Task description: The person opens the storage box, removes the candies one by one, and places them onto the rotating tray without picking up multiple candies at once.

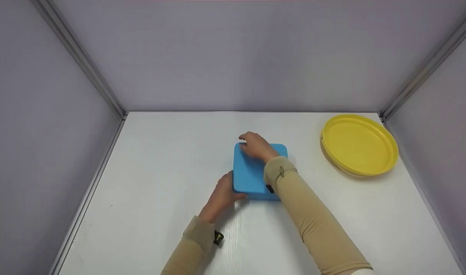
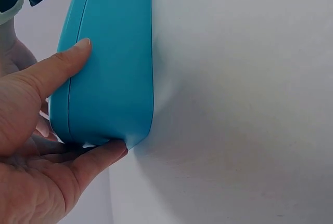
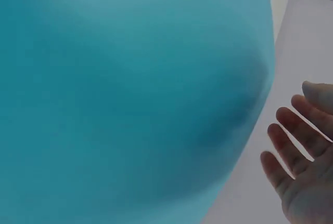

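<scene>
The blue box [image 1: 252,172] lay flat near the middle of the white table [image 1: 160,172], well apart from the yellow plate [image 1: 358,145] at the far right corner. In the left wrist view we saw a thin seam running along its side, so it seemed to be a lidded case with rounded corners.

Our left hand [image 1: 222,196] gripped its near left corner: the thumb [image 2: 62,65] pressed on the side above the seam while a finger tucked under the bottom edge, a pinch across the thickness of the box. Our right hand [image 1: 255,146] lay over the far left corner, fingers loosely curved over the far edge. The right wrist view showed those fingers [image 3: 291,146] spread and relaxed beside the blue surface, not closed round anything, though we could not tell how firmly they pressed.

As we judged it, the work in hand was steadying or shifting the box. To do it well, we thought the left pinch should stay low on the corner so the smooth plastic would not slip, and the right hand should hold the far edge flat. Both sleeves [image 1: 313,217] were beige; grey panels [image 1: 236,57] closed in the table.
</scene>
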